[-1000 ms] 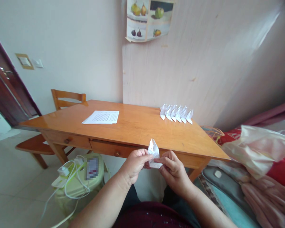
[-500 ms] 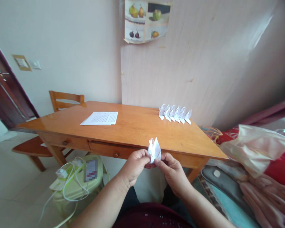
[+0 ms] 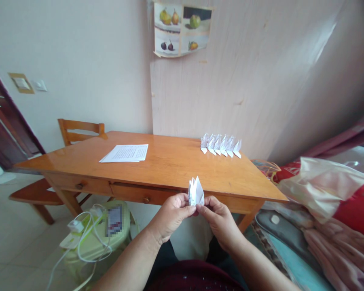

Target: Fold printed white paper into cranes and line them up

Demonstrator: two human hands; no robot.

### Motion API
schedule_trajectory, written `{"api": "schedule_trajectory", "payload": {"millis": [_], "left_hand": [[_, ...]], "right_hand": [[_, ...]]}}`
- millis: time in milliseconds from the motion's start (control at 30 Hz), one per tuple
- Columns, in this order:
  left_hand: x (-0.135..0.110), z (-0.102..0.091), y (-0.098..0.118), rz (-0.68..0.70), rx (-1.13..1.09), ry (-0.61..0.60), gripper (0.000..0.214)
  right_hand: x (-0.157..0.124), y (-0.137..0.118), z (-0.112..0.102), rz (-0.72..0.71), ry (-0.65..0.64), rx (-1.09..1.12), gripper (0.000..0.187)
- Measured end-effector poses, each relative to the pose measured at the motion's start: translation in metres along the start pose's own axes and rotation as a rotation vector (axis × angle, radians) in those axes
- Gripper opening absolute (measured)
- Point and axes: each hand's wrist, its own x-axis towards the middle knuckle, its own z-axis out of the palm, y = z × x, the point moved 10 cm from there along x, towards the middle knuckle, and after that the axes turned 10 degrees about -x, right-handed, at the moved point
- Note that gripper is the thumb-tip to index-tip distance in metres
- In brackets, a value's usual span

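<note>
A small white piece of folded paper [image 3: 196,193], with pointed tips standing up and some print on its left side, is held just in front of the table's near edge. My left hand [image 3: 175,210] is closed on its lower left, thumb along the bottom. On the lower right, my right hand [image 3: 215,212] pinches it between thumb and fingers. Both thumbs nearly meet below the paper. Several similar folded paper pieces [image 3: 221,146] stand in a row at the back right of the wooden table [image 3: 170,161].
Printed sheets [image 3: 125,153] lie stacked on the table's left. A green stool [image 3: 121,226] at lower left carries cables and a power strip. A wooden chair [image 3: 81,126] stands behind the table. At right are a white plastic bag [image 3: 318,186] and fabric.
The left thumb has moved inward along the paper's bottom edge, closer to the right thumb. Both hands keep hold of the folded paper. The view has shifted slightly.
</note>
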Motion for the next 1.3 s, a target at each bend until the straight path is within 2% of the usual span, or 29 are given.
{"api": "schedule_trajectory", "payload": {"millis": [267, 467, 633, 733, 867, 1033, 1300], "left_hand": [[0.002, -0.002, 0.0, 0.008, 0.01, 0.055, 0.024], [0.002, -0.005, 0.002, 0.019, 0.027, 0.079, 0.026], [-0.002, 0.0, 0.008, 0.031, 0.025, 0.071, 0.028], [-0.004, 0.002, 0.01, 0.034, 0.047, 0.075, 0.029], [-0.007, 0.003, 0.014, 0.052, 0.095, 0.09, 0.03], [-0.014, 0.008, 0.021, 0.082, 0.149, 0.084, 0.032], [-0.024, 0.014, 0.033, 0.13, 0.251, 0.071, 0.028]], "right_hand": [[-0.002, -0.006, 0.005, 0.013, -0.019, 0.05, 0.021], [-0.002, 0.002, -0.011, 0.048, 0.081, 0.04, 0.018], [-0.006, 0.011, -0.006, 0.098, 0.046, 0.017, 0.033], [-0.009, 0.004, 0.001, 0.069, -0.003, -0.066, 0.037], [-0.012, -0.007, 0.002, 0.02, 0.025, -0.13, 0.038], [-0.015, -0.008, -0.001, 0.008, 0.095, -0.102, 0.039], [-0.019, -0.012, 0.004, -0.008, 0.082, -0.037, 0.039]]}}
